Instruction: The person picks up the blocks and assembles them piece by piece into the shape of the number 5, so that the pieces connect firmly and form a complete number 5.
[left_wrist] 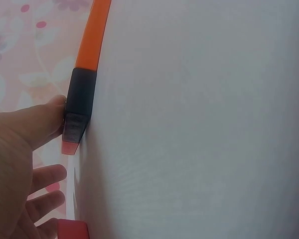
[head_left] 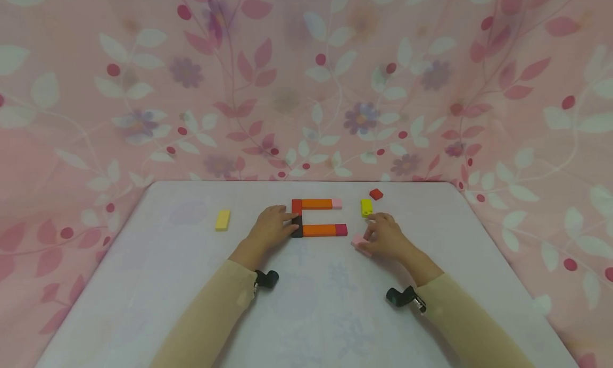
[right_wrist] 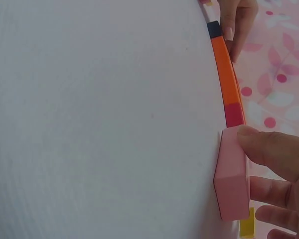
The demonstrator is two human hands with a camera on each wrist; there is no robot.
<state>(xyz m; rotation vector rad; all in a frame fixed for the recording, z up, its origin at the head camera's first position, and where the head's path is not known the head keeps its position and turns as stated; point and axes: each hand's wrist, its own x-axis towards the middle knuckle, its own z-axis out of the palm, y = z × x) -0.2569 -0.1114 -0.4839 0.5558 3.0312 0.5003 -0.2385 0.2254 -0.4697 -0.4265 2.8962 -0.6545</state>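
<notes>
Flat blocks form a C-like outline: a red block (head_left: 297, 205) and a black block (head_left: 297, 228) make its left side. Two orange blocks (head_left: 316, 204) run rightward, the upper tipped by a small pale pink block (head_left: 337, 203), the lower by a magenta block (head_left: 341, 230). My left hand (head_left: 273, 225) touches the left side, its thumb against the black block in the left wrist view. Right of the lower arm, my right hand (head_left: 386, 236) pinches a pink block (right_wrist: 232, 174), thumb on its near side; some of its fingers are partly hidden behind it.
A bright yellow block (head_left: 366, 207) lies just beyond my right fingers, with a red angular block (head_left: 376, 194) behind it. A pale yellow block (head_left: 222, 220) lies left of my left hand. The white-covered table (head_left: 306, 304) ends at a floral curtain (head_left: 306, 91).
</notes>
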